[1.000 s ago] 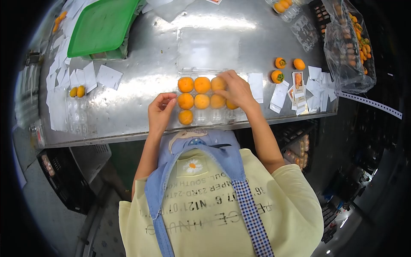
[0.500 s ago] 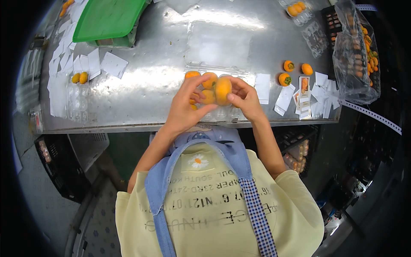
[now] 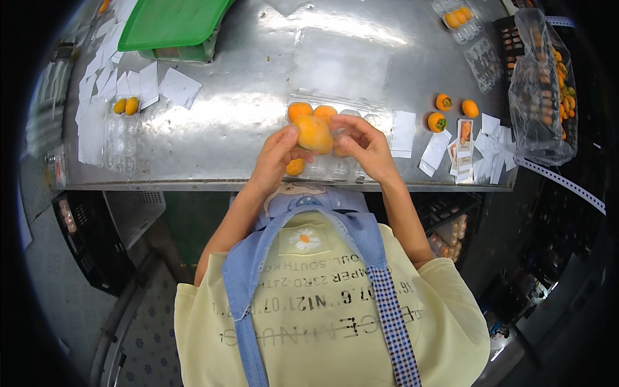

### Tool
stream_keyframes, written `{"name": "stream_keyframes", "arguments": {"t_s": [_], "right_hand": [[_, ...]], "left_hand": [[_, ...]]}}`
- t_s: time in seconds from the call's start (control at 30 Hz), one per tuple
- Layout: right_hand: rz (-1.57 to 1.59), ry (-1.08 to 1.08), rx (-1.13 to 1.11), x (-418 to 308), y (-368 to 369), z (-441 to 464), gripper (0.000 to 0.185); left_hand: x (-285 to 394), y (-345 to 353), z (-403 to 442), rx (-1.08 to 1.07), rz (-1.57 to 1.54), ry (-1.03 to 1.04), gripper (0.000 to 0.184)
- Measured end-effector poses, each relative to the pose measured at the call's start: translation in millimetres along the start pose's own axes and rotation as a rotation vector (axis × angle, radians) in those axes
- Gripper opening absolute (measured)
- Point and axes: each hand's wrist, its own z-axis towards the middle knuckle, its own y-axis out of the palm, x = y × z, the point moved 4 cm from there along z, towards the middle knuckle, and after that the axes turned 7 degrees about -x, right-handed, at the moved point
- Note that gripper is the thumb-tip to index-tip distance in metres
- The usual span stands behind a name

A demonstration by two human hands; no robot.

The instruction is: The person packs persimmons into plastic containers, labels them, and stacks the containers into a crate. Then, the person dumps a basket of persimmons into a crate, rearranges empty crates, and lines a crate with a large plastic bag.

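Observation:
A yellow-orange persimmon (image 3: 314, 134) is held up in my left hand (image 3: 272, 155), with the thumb on its near side. Just to the right, my right hand (image 3: 367, 151) is open, its fingers curved and apart beside the fruit. Under both hands lies a clear plastic fruit tray (image 3: 332, 170) near the table edge, its transparent lid (image 3: 342, 64) folded back flat. Several persimmons sit in its cups, among them one at the far left (image 3: 299, 111) and one at the near left (image 3: 295, 168). My hands hide part of the tray.
On the metal table (image 3: 238, 122), loose persimmons (image 3: 437, 121) and white cards (image 3: 435, 153) lie to the right. A green-lidded container (image 3: 171, 26) stands far left, above another tray (image 3: 120, 145) with two fruits. A plastic-covered crate (image 3: 545, 90) of fruit stands at the far right.
The persimmon has passed from my right hand to my left and shifted left. My right fingers have come off it. The view has shifted slightly.

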Motion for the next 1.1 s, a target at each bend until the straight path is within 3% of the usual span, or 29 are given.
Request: {"name": "stream_keyframes", "arguments": {"t_s": [0.13, 0.23, 0.47, 0.73, 0.83, 0.87, 0.9, 0.97, 1.1], "right_hand": [[-0.194, -0.171, -0.034, -20, 15, 2, 0.050], [-0.288, -0.121, -0.122, -24, 22, 2, 0.053], [-0.114, -0.172, -0.121, -8, 14, 3, 0.059], [-0.120, -0.082, -0.133, -5, 9, -2, 0.057], [-0.239, -0.058, 0.023, 0, -21, -7, 0.055], [-0.397, -0.167, 0.113, 6, -41, -5, 0.053], [-0.634, -0.114, 0.229, 4, -71, -6, 0.052], [-0.867, -0.052, 0.216, 1, -89, -11, 0.052], [-1.020, 0.010, 0.134, 2, -98, -10, 0.050]], "left_hand": [[-8, 1, 0, 0.005, 0.016, -0.045, 0.043], [-8, 3, -1, 0.053, 0.041, -0.074, 0.039], [-11, 7, 1, 0.039, 0.024, -0.041, 0.038], [-7, 10, 1, -0.003, 0.319, -0.059, 0.040], [-7, 5, -2, 0.099, 0.292, -0.096, 0.038], [-7, 2, -3, 0.151, 0.248, -0.112, 0.037], [-6, -7, -2, 0.202, 0.262, -0.089, 0.034], [-4, -31, 0, 0.307, 0.291, -0.043, 0.029], [0, -50, -7, 0.379, 0.366, -0.008, 0.024]]}}
